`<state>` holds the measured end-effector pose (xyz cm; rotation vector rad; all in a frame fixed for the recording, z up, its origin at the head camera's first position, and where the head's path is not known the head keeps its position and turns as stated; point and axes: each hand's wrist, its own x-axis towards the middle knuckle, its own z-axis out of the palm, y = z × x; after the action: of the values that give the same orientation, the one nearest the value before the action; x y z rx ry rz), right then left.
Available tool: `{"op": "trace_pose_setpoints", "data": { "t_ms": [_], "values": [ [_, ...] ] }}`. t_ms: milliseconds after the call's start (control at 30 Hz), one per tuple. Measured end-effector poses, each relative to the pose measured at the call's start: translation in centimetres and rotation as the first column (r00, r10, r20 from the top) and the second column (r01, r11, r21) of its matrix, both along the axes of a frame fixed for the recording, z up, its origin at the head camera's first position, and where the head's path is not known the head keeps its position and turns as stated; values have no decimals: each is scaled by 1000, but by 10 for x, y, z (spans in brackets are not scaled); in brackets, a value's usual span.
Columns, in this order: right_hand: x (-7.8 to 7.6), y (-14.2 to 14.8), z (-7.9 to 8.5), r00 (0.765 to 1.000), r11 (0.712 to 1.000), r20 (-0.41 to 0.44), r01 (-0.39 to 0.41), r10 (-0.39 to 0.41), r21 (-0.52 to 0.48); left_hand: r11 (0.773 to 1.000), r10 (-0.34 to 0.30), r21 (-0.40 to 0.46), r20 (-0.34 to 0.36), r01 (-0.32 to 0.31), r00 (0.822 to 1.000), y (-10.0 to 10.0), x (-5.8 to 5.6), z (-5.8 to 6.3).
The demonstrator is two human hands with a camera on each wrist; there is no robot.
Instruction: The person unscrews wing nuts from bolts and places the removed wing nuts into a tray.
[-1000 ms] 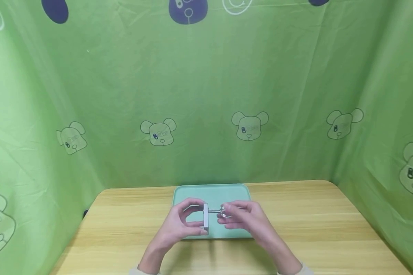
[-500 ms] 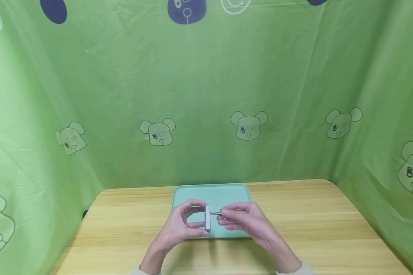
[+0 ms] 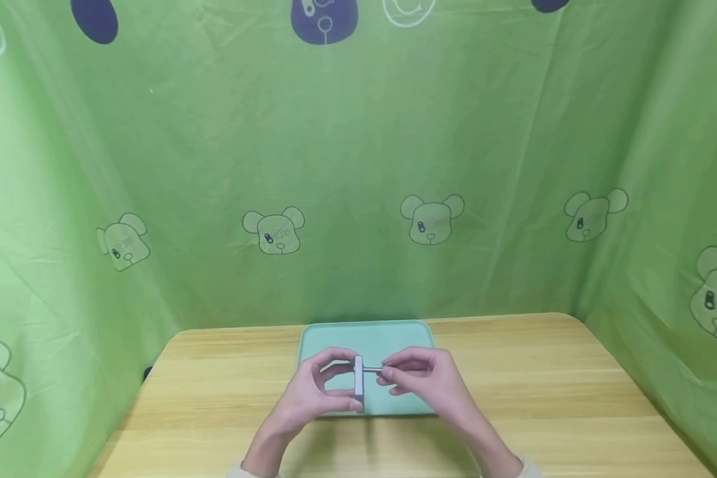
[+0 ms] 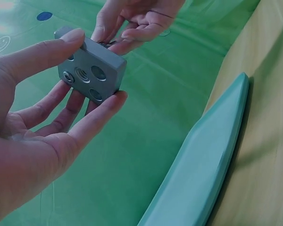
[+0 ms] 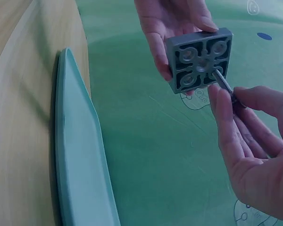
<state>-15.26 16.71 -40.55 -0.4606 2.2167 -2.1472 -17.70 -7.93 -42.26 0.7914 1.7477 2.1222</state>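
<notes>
My left hand (image 3: 311,392) grips a square grey metal block (image 3: 358,382) by its edges, thumb on one side and fingers on the other. Several round holes run through the block's face (image 4: 89,61) in the left wrist view. From the right, my right hand (image 3: 427,378) pinches a thin metal bolt (image 3: 373,369) between thumb and fingers. In the right wrist view, the bolt's shaft (image 5: 223,84) stands at a corner hole on the block's ribbed side. A round metal tip shows in one hole on the opposite face. The bolt's head is mostly hidden by the fingertips.
Behind and beneath the hands, a mint-green tray (image 3: 367,330) lies on the wooden table (image 3: 227,378). A green curtain (image 3: 346,133) printed with bear heads surrounds the table at the back and both sides.
My right thumb and fingers have shifted around the bolt's head, which showed between them a second ago and is now covered. The left hand keeps the block nearly in place.
</notes>
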Motion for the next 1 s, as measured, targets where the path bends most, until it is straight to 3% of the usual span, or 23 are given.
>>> {"op": "trace_pose_setpoints", "data": {
  "t_ms": [67, 133, 200, 233, 267, 333, 433, 500, 567, 633, 1000],
  "values": [
    [2, -3, 0, 998, 999, -61, 33, -31, 17, 1000, -4, 4, 1, 4, 1000, -1, 0, 0],
    [3, -5, -1, 983, 997, -174, 64, -55, 45, 1000, 0, 3, -3, 0, 1000, -2, -1, -1],
    [3, -7, -3, 941, 992, -329, 105, -76, 72, 1000, -2, 7, -6, 2, 1000, -4, -1, -1],
    [2, -8, -5, 903, 989, -422, 124, -78, 82, 1000, -4, 9, -8, 4, 1000, -5, -2, -1],
    [0, -9, -6, 850, 985, -522, 145, -75, 94, 1000, -6, 13, -10, 6, 1000, -6, -2, -1],
    [-5, -9, -10, 703, 979, -709, 176, -53, 101, 1000, -16, 25, -11, 17, 1000, -7, -3, -1],
    [-13, -9, -13, 498, 978, -867, 191, -19, 89, 999, -34, 35, -12, 34, 999, -9, -3, -1],
    [-16, -8, -14, 416, 978, -909, 190, -4, 83, 998, -43, 37, -10, 43, 999, -9, -4, -2],
    [-18, -8, -15, 379, 978, -925, 192, 4, 83, 998, -49, 38, -8, 49, 999, -10, -4, -2],
    [-18, -8, -14, 358, 977, -934, 195, 9, 84, 998, -52, 39, -1, 52, 999, -10, -4, -2],
    [-15, -10, -9, 294, 973, -956, 213, 26, 92, 995, -81, 64, 20, 79, 997, -11, -4, -1]
  ]
}}
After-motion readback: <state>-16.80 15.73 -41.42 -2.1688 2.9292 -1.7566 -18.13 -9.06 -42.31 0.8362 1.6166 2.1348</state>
